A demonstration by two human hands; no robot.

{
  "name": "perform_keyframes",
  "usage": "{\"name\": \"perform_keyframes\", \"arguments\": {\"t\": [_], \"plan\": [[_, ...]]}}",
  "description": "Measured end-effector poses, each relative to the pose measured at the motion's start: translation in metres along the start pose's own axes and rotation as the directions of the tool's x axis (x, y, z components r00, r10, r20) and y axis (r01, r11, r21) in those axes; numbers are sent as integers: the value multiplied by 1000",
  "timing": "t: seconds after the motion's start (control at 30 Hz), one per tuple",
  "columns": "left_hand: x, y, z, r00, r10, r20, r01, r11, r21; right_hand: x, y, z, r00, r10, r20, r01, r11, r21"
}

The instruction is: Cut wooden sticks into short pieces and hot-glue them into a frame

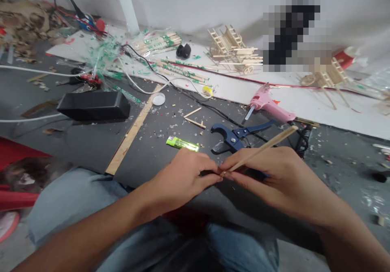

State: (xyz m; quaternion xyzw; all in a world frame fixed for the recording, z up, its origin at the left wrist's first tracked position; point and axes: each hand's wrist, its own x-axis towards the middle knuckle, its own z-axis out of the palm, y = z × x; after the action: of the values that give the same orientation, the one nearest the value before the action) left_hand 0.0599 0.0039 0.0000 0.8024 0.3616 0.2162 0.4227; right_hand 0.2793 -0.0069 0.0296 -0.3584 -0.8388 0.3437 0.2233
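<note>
Between the thumb and fingers of my right hand [271, 174] a thin wooden stick [262, 148] is pinched near its lower end, its free end slanting up to the right. My left hand [191, 172] meets it there, thumb and fingertips pressed together at the stick's tip. Whatever lies between the left fingertips is too small to make out. Just beyond my hands lie a blue-handled cutter [233, 138] with open jaws and a green lighter [183, 143]. Two short wooden pieces [195, 122] rest past the lighter.
A pink glue gun [271, 103] lies at the right. Small wooden cart models [231, 46] and bundled sticks [164, 40] stand along the white board [225, 92]. At left are a black box [94, 105] and a flat wooden strip [134, 133]. Cables cross the grey table.
</note>
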Motion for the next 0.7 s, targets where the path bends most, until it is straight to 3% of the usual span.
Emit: {"name": "perform_keyframes", "arguments": {"t": [0.27, 0.57, 0.7], "plan": [[-10, -9, 12, 997, 67, -29, -65, 995, 77, 0, 1, 0, 996, 77, 34, -78, 997, 9], [-15, -8, 24, 988, 126, -88, -111, 982, 156, 1, -2, -8, 998, 58, 10, -57, 998, -22], [-17, -6, 24, 991, 129, -45, -118, 972, 201, 0, -5, -10, 986, 147, 76, -151, 988, 39]]}}
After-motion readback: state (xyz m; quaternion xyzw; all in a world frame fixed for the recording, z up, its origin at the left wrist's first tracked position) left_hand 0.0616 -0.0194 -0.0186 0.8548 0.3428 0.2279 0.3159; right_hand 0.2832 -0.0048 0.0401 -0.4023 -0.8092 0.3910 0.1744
